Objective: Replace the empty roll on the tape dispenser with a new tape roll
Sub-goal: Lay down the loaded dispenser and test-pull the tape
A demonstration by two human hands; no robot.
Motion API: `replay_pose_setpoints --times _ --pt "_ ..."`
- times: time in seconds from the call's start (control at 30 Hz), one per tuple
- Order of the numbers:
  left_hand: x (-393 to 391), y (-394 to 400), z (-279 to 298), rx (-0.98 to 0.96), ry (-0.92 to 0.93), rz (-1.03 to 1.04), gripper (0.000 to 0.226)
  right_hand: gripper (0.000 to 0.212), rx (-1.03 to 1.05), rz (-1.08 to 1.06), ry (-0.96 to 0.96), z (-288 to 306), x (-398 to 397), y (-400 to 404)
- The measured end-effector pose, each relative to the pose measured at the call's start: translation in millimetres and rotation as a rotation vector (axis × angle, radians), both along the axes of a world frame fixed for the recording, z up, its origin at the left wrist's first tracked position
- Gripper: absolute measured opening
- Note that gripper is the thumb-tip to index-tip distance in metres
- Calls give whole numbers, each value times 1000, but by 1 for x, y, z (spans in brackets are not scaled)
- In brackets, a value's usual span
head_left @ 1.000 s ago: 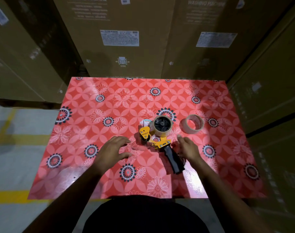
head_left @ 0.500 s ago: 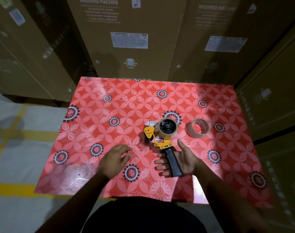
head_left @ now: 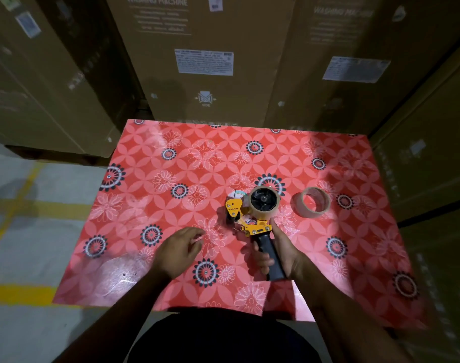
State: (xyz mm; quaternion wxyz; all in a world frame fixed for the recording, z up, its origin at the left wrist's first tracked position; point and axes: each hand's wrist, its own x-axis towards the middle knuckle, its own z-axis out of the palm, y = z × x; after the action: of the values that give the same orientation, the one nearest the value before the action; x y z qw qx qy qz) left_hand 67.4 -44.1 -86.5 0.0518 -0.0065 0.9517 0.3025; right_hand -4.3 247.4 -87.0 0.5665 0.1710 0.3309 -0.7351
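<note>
A yellow tape dispenser (head_left: 252, 216) with a black handle lies on the red flowered table (head_left: 171, 158), right of centre. Its black hub carries a thin, nearly bare roll core (head_left: 264, 201). My right hand (head_left: 281, 250) is wrapped around the black handle, thumb up against the yellow frame. A separate brown tape roll (head_left: 311, 203) stands on its side just right of the dispenser, apart from it. My left hand (head_left: 180, 248) hovers over the table left of the dispenser, fingers loosely curled and holding nothing.
Tall cardboard boxes (head_left: 205, 61) marked washing machine stand against the table's far edge and along the right side. To the left is grey floor with yellow lines (head_left: 19, 293). My dark-clothed torso is at the table's near edge.
My right hand slid under the dispenser's handle and closed around it. My left hand drew back slightly toward me. The camera view shifted left.
</note>
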Motion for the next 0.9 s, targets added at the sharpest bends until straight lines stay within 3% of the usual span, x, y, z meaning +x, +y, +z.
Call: replay_pose_setpoints --times 0.1,0.2,0.37,0.53,0.63,0.83,0.9 --pt "-3 6 0 54 -38 -10 24 61 115 54 48 13 0 3" --pt "-9 14 0 233 -127 22 22 55 229 123 125 22 -4 12" --pt "-34 39 12 942 -491 422 23 58 353 181 218 45 -12 28" --pt "-50 61 29 1455 -827 540 41 61 308 254 292 62 -17 34" --pt "-53 68 32 1610 -865 520 45 61 273 281 307 70 -16 33" --pt "-48 75 40 1805 -749 593 13 60 219 277 346 74 -14 32" --pt "-45 71 42 1807 -705 576 17 61 196 274 349 74 -15 33"
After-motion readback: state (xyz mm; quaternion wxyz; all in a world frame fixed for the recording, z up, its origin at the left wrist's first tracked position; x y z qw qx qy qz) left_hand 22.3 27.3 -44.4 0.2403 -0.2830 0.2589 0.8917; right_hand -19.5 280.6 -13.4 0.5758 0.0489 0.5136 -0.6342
